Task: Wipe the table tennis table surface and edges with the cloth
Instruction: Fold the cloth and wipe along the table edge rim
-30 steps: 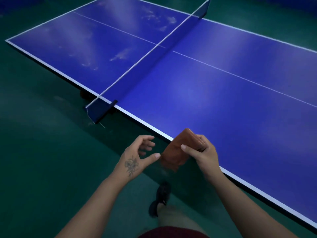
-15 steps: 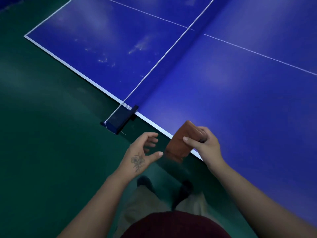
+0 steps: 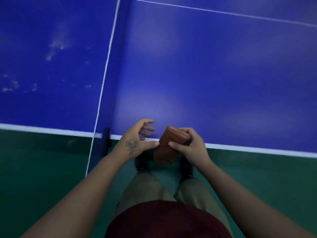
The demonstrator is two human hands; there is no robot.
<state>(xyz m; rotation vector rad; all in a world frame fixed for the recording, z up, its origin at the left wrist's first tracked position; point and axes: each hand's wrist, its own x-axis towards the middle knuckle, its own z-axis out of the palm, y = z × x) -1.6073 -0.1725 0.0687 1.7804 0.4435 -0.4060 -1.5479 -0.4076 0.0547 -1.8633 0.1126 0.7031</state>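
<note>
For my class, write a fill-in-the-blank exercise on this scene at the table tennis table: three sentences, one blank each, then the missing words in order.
1. The folded brown cloth is gripped by the person's ____ hand.
2. The left hand, its fingers spread beside the cloth, holds ____.
3. Pale smudges show on the blue table on the ____ side of the net.

Missing words: right; nothing; left
</note>
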